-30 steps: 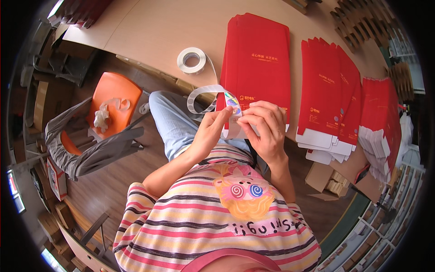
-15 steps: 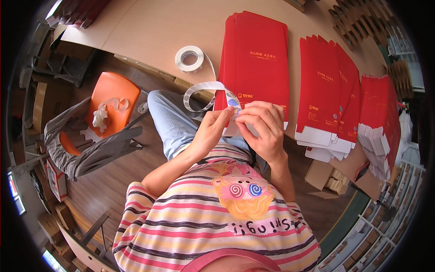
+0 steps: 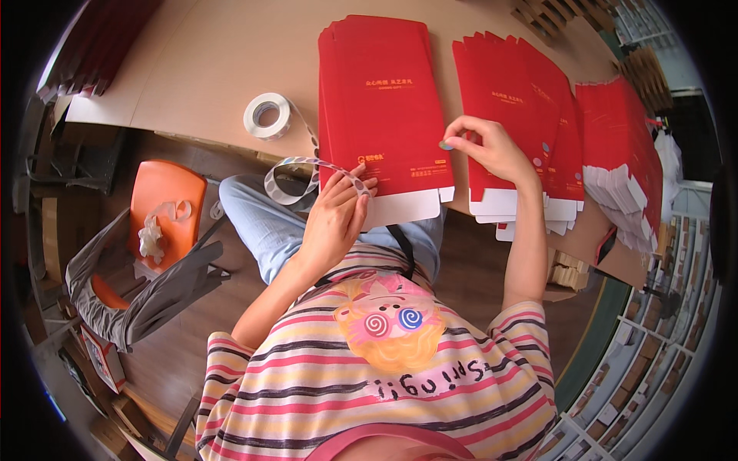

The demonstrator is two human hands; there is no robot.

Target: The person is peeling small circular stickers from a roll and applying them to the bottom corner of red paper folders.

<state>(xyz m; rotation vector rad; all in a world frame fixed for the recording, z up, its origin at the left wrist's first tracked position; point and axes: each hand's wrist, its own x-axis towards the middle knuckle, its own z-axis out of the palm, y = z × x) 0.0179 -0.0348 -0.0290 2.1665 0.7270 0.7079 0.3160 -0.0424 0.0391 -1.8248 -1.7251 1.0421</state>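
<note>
Tabletop: pale wood point(image 3: 200, 54), spreading beyond the fingers of both hands.
Background: an orange chair point(image 3: 165, 196) well to the left of the left fingers, a crumpled whitish strip point(image 3: 151, 240) on its seat; white shelving point(image 3: 665, 323) far to the right of the right fingers.
Right hand point(image 3: 492, 154): raised, thumb and forefinger pinched on a small round sticker.
Round sticker point(image 3: 444, 145): at those two fingertips, seen against the right edge of the main carton stack.
Left hand point(image 3: 337, 207): fingers stretched and close together over the stack's lower left; whether they grip the strip, I cannot tell.
Sticker strip point(image 3: 311, 161): looped just left of the left fingers, one end reaching across them.
Sticker roll point(image 3: 267, 132): on the table, beyond and left of the left fingers.
Main carton stack point(image 3: 384, 115): red, flat, between the two hands' fingertips.
Fanned cartons point(image 3: 503, 100): red, beyond the right fingers; more red cartons point(image 3: 615, 138) farther right.
</note>
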